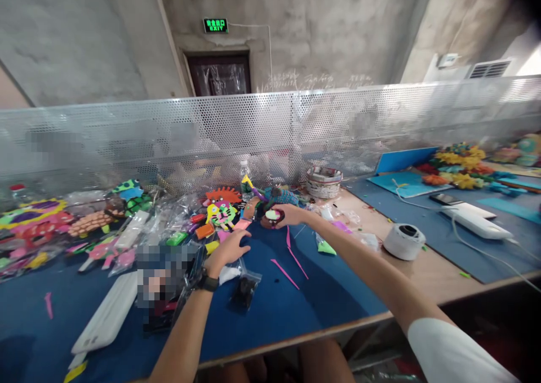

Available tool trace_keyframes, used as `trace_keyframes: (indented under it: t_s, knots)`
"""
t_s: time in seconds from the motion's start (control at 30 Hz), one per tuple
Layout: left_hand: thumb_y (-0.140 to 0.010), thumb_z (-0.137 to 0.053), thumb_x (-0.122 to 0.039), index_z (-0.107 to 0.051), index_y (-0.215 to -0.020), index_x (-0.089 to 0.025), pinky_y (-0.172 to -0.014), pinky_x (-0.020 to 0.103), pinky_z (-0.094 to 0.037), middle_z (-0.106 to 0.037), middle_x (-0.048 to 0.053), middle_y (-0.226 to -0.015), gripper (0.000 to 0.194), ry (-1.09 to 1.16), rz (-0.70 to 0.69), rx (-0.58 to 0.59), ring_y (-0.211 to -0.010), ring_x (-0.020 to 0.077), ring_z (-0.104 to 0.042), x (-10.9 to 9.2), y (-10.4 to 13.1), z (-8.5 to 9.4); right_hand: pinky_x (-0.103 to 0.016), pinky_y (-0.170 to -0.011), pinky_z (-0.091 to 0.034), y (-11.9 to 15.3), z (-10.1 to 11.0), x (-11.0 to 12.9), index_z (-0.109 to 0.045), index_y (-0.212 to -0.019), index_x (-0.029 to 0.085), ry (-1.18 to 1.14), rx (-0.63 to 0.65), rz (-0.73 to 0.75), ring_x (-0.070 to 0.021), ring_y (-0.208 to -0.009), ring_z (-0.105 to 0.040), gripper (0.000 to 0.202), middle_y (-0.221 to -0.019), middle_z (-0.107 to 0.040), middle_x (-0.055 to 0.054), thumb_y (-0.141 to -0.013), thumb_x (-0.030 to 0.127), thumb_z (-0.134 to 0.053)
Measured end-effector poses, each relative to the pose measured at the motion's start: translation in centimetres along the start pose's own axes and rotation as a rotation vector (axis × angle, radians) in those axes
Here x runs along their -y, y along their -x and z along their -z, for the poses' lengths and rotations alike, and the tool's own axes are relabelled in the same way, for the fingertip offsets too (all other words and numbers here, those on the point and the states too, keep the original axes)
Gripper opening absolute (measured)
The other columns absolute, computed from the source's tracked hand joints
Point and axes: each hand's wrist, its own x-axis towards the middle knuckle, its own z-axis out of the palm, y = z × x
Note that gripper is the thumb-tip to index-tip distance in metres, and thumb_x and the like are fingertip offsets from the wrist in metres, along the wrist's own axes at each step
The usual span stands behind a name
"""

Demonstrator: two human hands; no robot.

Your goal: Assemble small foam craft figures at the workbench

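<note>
My right hand [288, 215] is at the middle of the blue table mat, its fingers closed on a small dark craft figure [274, 217] with a pale green patch. My left hand [232, 248] hovers or rests just to the left, fingers apart, holding nothing visible; a dark watch is on that wrist. A yellow and green cat-like figure [222, 215] and an orange spiky figure [222, 196] lie beyond it. Below the hands are a bag of black material [245, 291] and pink plastic tools [285, 274].
Bagged clay figures [95, 219] crowd the left side. A white power strip [107, 312] lies at the front left. Further back are a bottle [245, 174] and a woven basket [323, 181]; a white tape roll [404, 241] sits right. A perforated metal divider [270, 124] spans the back.
</note>
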Motion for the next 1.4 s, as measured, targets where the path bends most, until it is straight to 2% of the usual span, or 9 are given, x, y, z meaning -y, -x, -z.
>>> trace_keyframes:
  t_s: [0.27,0.43,0.6,0.77,0.87,0.97,1.07,1.23,1.4]
  knots:
    - [-0.079,-0.069,-0.033,-0.074,-0.101,-0.027,-0.107,0.039,-0.038,-0.072,0.008,-0.112,0.023,-0.156,-0.111,0.041,-0.112,0.0286,-0.062,-0.2,0.3,-1.0,-0.031,-0.084,-0.046,-0.3,-0.9,-2.4,-0.066,-0.115,0.019,0.020,0.026,0.004,-0.0254,-0.096,-0.065,0.064,-0.107,-0.072,-0.005,-0.058,0.039,-0.086]
    - [-0.088,-0.057,-0.035,-0.070,-0.116,-0.025,-0.109,0.038,-0.036,-0.067,0.008,-0.127,0.032,-0.443,-0.033,0.142,-0.122,0.0268,-0.057,-2.1,0.2,-0.1,-0.034,-0.094,-0.046,0.8,0.1,-3.1,-0.058,-0.132,0.019,0.011,0.081,-0.046,-0.0277,-0.111,-0.063,0.077,-0.125,-0.067,-0.008,-0.061,0.036,-0.085]
    - [-0.089,-0.052,-0.040,-0.072,-0.106,-0.021,-0.088,0.030,-0.048,-0.073,0.007,-0.109,0.033,-0.466,0.077,0.277,-0.098,0.0219,-0.067,-6.0,1.1,2.1,-0.034,-0.094,-0.047,4.9,1.0,-2.0,-0.061,-0.127,0.015,0.285,0.026,-0.185,-0.0291,-0.114,-0.062,0.047,-0.129,-0.063,-0.016,-0.083,0.031,-0.068]
    - [-0.071,-0.072,-0.051,-0.071,-0.106,-0.020,-0.077,0.027,-0.050,-0.073,0.006,-0.103,0.047,-0.450,0.197,0.554,-0.091,0.0222,-0.067,-9.8,3.2,1.6,-0.035,-0.084,-0.049,8.1,-0.9,2.7,-0.064,-0.116,0.017,0.499,-0.126,-0.264,-0.0294,-0.109,-0.064,0.029,-0.120,-0.066,-0.016,-0.095,0.031,-0.049]
    - [-0.055,-0.083,-0.053,-0.071,-0.108,-0.023,-0.072,0.028,-0.049,-0.070,0.005,-0.107,0.062,-0.562,0.213,0.659,-0.090,0.0239,-0.066,-10.2,3.8,0.1,-0.034,-0.080,-0.049,8.6,-2.7,5.3,-0.066,-0.107,0.020,0.487,-0.091,-0.274,-0.0287,-0.102,-0.066,0.027,-0.109,-0.070,-0.012,-0.095,0.037,-0.050]
    - [-0.042,-0.088,-0.050,-0.073,-0.105,-0.026,-0.065,0.027,-0.046,-0.069,0.004,-0.103,0.069,-0.687,0.232,0.649,-0.084,0.0234,-0.064,-9.7,4.1,-0.7,-0.032,-0.078,-0.048,8.9,-3.7,6.2,-0.065,-0.109,0.022,0.481,-0.024,-0.228,-0.0272,-0.101,-0.067,0.024,-0.113,-0.069,-0.011,-0.093,0.032,-0.052]
    - [-0.044,-0.087,-0.045,-0.076,-0.094,-0.026,-0.057,0.026,-0.042,-0.071,0.002,-0.090,0.055,-0.706,0.306,0.621,-0.071,0.0198,-0.062,-9.3,4.4,-0.4,-0.032,-0.078,-0.048,9.6,-3.7,5.8,-0.066,-0.109,0.021,0.526,-0.003,-0.279,-0.0265,-0.101,-0.068,0.025,-0.115,-0.069,-0.012,-0.092,0.021,-0.047]
    - [-0.054,-0.077,-0.032,-0.078,-0.069,-0.022,-0.053,0.025,-0.038,-0.071,0.001,-0.067,0.018,-0.660,0.453,0.651,-0.057,0.0165,-0.059,-9.2,4.3,1.0,-0.036,-0.079,-0.048,9.8,-3.0,5.4,-0.067,-0.107,0.016,0.575,-0.061,-0.401,-0.0309,-0.098,-0.069,0.025,-0.108,-0.070,-0.018,-0.089,0.019,-0.051]
    - [-0.063,-0.069,-0.027,-0.076,-0.072,-0.020,-0.055,0.023,-0.037,-0.071,0.001,-0.069,0.013,-0.628,0.318,0.601,-0.061,0.0159,-0.059,-10.1,4.2,2.1,-0.033,-0.076,-0.048,7.4,-3.4,7.0,-0.071,-0.103,0.024,0.508,0.023,-0.191,-0.0278,-0.095,-0.069,0.024,-0.105,-0.073,-0.010,-0.084,0.027,-0.056]
